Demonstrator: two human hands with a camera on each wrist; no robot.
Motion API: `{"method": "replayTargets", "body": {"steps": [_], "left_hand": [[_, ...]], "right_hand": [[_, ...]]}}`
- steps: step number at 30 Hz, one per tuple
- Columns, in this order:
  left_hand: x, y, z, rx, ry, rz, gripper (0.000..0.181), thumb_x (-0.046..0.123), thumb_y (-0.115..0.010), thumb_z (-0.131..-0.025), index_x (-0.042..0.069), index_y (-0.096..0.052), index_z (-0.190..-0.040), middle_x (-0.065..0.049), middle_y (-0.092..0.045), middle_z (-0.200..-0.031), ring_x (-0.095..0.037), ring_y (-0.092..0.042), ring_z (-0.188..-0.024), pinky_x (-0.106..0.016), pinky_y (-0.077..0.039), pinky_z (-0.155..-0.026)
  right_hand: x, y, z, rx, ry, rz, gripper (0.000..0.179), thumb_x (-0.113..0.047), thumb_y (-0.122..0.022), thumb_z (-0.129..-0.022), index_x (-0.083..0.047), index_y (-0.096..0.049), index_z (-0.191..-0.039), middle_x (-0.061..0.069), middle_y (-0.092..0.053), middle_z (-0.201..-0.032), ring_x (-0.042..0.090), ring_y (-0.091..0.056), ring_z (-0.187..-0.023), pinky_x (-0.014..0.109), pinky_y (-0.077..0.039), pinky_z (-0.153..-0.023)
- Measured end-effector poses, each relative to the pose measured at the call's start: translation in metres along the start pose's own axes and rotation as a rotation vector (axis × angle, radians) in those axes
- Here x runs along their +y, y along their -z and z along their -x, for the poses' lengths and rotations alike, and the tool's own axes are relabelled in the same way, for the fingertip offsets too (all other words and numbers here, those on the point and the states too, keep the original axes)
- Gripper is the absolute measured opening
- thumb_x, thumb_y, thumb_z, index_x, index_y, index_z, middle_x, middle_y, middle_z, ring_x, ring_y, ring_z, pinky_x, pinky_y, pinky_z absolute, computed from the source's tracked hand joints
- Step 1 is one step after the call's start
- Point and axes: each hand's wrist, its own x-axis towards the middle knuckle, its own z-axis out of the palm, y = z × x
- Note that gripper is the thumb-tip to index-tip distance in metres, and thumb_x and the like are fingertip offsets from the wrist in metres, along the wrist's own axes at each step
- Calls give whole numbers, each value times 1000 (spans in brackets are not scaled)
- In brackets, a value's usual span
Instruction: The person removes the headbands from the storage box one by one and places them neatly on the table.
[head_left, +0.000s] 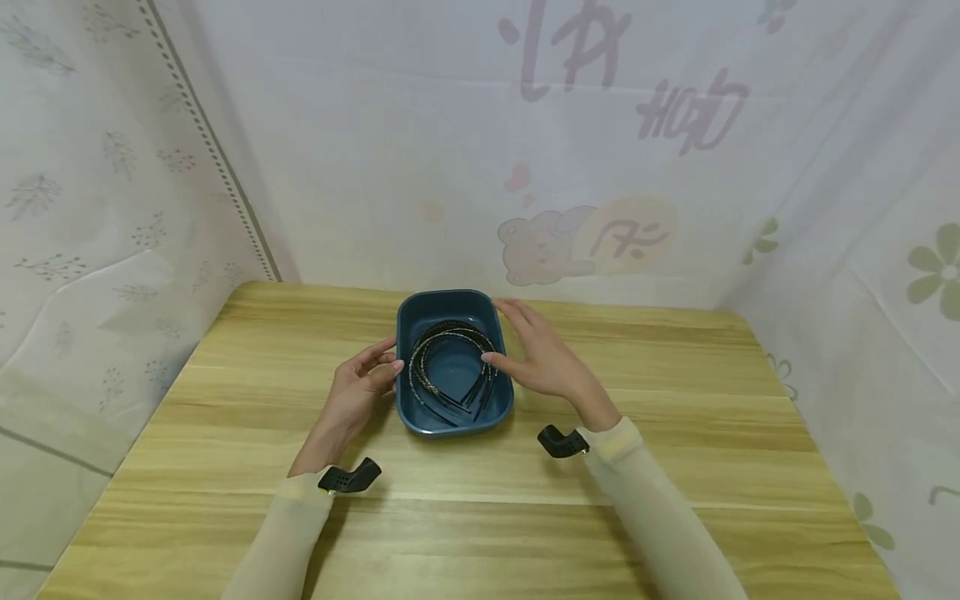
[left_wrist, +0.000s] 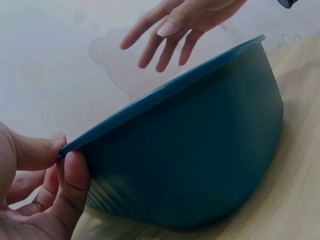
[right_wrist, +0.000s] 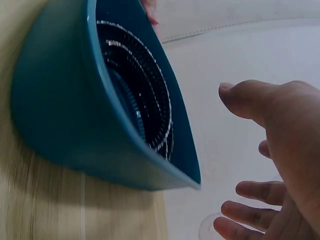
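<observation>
A dark blue plastic basin (head_left: 454, 431) stands on the table. Several thin headbands (right_wrist: 165, 92) with glittery, dark bands lie nested inside it, their ends toward the person. My left hand (head_left: 358, 390) pinches the basin's left rim; in the left wrist view the thumb is on top of the rim and curled fingers (left_wrist: 75, 172) are under it. Over the right side hovers my right hand (head_left: 547, 358), its fingers spread and nothing in them. In the right wrist view, that hand (right_wrist: 290, 135) is apart from the basin wall (right_wrist: 55, 105).
The wooden table (head_left: 465, 542) extends around the basin on all sides. Behind it hangs a pale printed cloth (head_left: 390, 167), with more cloth at the left and right. A black wrist camera (head_left: 349, 477) sits on the left sleeve, another camera (head_left: 562, 442) on the right.
</observation>
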Motion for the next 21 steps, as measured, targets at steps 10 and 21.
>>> {"method": "replayTargets", "body": {"steps": [10,21], "left_hand": [[2,-1,2,6,-2,-19,55,3,-64,-100,4,-47,-152,3,-57,-104,-4,-58,-78,-18,-54,-71],[2,-1,2,6,-6,-13,54,4,-64,-100,3,-47,-152,3,-57,-103,-4,-58,-77,-18,-54,-70]], "right_hand": [[-16,-11,-16,-40,29,-45,83,-45,-71,-96,-19,-28,-163,13,-35,-163,34,-39,-149,56,-39,-119],[-24,-18,-32,-89,-14,-101,78,-42,-70,-97,-21,-32,-162,12,-42,-157,34,-53,-136,52,-50,-108]]}}
